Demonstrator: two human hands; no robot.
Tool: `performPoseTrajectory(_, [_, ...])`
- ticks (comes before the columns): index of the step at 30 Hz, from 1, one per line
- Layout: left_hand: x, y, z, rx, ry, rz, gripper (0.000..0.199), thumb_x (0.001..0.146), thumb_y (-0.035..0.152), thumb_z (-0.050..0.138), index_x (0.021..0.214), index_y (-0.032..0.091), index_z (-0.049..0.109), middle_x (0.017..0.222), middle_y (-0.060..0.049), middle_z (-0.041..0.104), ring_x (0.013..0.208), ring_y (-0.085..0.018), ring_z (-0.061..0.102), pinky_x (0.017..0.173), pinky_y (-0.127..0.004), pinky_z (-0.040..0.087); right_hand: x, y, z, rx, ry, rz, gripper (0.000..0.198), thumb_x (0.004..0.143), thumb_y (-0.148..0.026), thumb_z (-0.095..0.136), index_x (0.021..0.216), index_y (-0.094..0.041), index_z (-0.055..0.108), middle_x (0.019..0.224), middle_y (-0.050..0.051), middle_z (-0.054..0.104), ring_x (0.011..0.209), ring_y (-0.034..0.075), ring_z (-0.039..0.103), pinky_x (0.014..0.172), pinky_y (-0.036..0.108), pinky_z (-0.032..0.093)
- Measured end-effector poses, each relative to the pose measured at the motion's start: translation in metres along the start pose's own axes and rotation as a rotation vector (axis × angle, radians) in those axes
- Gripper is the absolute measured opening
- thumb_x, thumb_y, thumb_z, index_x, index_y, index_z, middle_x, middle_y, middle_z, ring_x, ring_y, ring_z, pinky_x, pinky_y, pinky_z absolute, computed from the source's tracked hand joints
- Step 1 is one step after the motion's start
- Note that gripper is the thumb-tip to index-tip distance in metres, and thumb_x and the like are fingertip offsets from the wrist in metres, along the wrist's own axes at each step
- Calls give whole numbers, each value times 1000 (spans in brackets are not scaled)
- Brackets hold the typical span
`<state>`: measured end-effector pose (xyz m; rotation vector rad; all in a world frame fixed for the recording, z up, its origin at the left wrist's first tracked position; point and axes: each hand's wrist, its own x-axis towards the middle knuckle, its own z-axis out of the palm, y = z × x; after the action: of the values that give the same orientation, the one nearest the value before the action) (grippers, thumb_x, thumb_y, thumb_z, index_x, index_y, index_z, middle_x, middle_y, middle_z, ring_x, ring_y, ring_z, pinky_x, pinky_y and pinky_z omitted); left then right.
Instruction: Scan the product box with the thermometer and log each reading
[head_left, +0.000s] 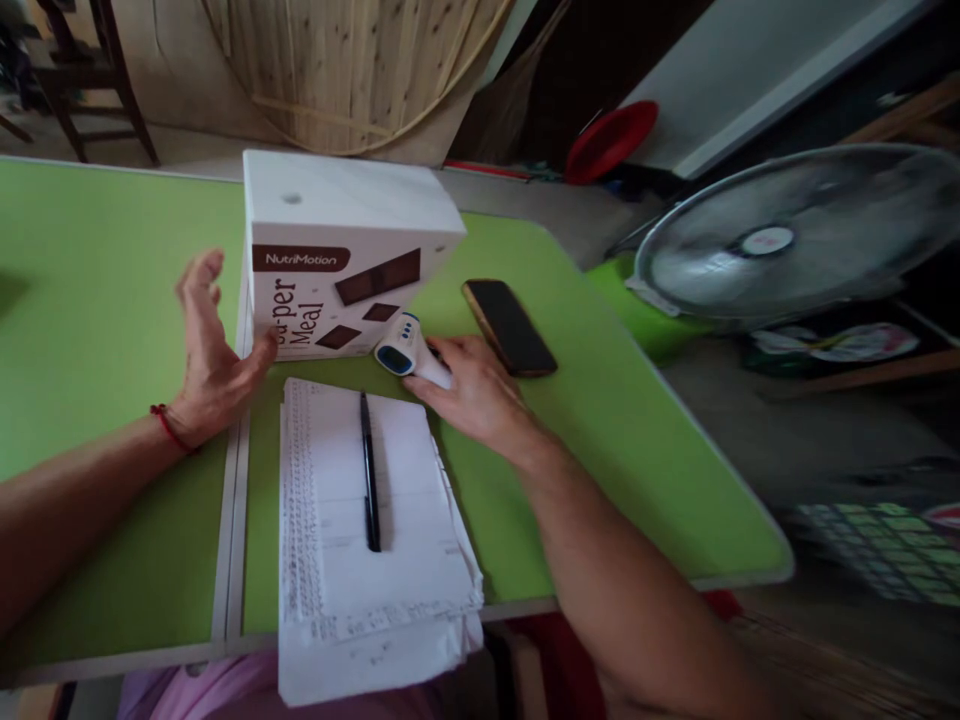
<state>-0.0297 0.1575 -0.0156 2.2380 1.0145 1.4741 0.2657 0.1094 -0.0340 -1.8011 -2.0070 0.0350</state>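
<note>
A white NutriMotion box (352, 205) stands on the green table. At its left side is my left hand (217, 350), fingers spread and curved, with the thumb across the box's lower front corner; whether it touches is unclear. My right hand (480, 385) is wrapped round the handle of a white and blue infrared thermometer (396, 350), just in front of the box's lower right corner. Nearer me lies a stack of written papers (405, 540) with a black pen (370, 470) on top. Beyond my right hand rests a dark smartphone (514, 325).
The green folding table (630, 480) has a seam left of the papers and a rounded right edge. Past that edge stands an electric fan (765, 240). A red basin (611, 140) and a wooden chair (94, 80) are farther back.
</note>
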Motion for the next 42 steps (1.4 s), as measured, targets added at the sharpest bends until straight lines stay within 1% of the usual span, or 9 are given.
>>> performPoseTrajectory(2, [-3, 12, -1, 94, 235, 184, 58, 91, 52, 59, 134, 23, 36, 136, -12, 40, 134, -33, 37, 112, -56, 41, -2, -5, -4, 5, 146, -87, 35, 80, -40, 72, 106, -16, 69, 99, 15, 64, 100, 34, 61, 89, 52, 51])
performPoseTrajectory(4, [-8, 27, -1, 86, 261, 366, 45, 90, 38, 60, 128, 21, 43, 125, -10, 45, 122, -28, 46, 102, -48, 49, -6, -17, -9, 63, 248, -202, 24, 87, -35, 67, 105, -20, 71, 98, 12, 64, 98, 29, 62, 89, 48, 52])
performPoseTrajectory(10, [-25, 73, -7, 66, -634, 683, 18, 98, 26, 50, 97, 12, 60, 104, -11, 67, 92, -21, 66, 79, -34, 58, -21, -50, -12, 217, 51, -630, 24, 99, -17, 50, 105, -23, 72, 87, 5, 62, 83, 17, 59, 75, 33, 51])
performPoseTrajectory(17, [-44, 108, -9, 507, -864, 532, 99, 65, 81, 74, 121, 0, 65, 134, -29, 58, 125, -42, 58, 107, -55, 51, -24, -51, -10, 160, -39, -744, 26, 100, -12, 46, 107, -19, 71, 92, 8, 62, 87, 17, 57, 76, 33, 51])
performPoseTrajectory(28, [-53, 116, -5, 644, -995, 294, 125, 60, 84, 74, 137, -11, 48, 139, -36, 50, 132, -47, 50, 108, -55, 50, -20, -55, -18, -118, 95, -843, 20, 96, -6, 47, 98, -14, 65, 82, 8, 65, 76, 19, 56, 68, 34, 48])
performPoseTrajectory(31, [-54, 115, -4, 644, -1035, 286, 125, 63, 86, 69, 138, -13, 47, 145, -39, 42, 137, -49, 44, 110, -55, 48, -18, -53, -15, 62, 208, -788, 9, 94, -11, 53, 95, -16, 60, 82, 8, 67, 76, 20, 60, 68, 35, 51])
performPoseTrajectory(34, [-55, 115, -3, 646, -1058, 285, 125, 64, 85, 69, 137, -14, 47, 145, -40, 40, 137, -51, 43, 110, -57, 47, -20, -58, -12, 432, 233, -506, 5, 89, -16, 60, 91, -21, 58, 78, 2, 67, 70, 15, 64, 65, 29, 54])
performPoseTrajectory(38, [-56, 117, -1, 647, -1049, 276, 125, 67, 84, 68, 137, -16, 45, 144, -42, 38, 137, -52, 42, 110, -59, 47, -27, -77, -8, 814, 51, -105, 2, 84, -21, 60, 85, -20, 61, 72, 0, 70, 62, 13, 66, 58, 25, 55])
performPoseTrajectory(42, [-56, 119, -1, 618, -1084, 244, 126, 67, 82, 71, 141, -16, 40, 147, -42, 34, 139, -52, 39, 111, -59, 45, -30, -88, 1, 877, -9, 55, 7, 78, -26, 64, 80, -19, 63, 68, 1, 71, 59, 14, 67, 55, 25, 54])
